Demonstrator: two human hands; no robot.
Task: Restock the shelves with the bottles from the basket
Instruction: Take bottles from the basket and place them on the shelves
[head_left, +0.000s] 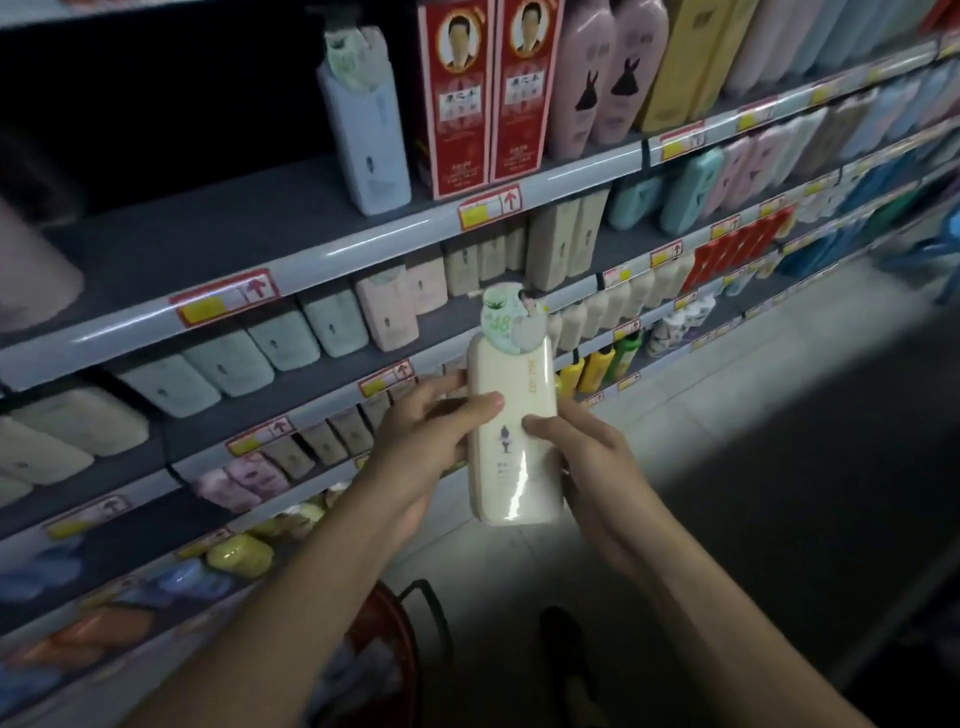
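Left hand (426, 441) and right hand (582, 457) both grip my cream bottle (511, 431) upright, label facing me, ready for shelving.

You hold a cream bottle (511, 441) of glossy, smooth plastic, a paper tag (511, 322) round its neck. The shelf edge (363, 249) looks like smooth, shiny grey metal. The red boxes (488, 93) look like printed cardboard.
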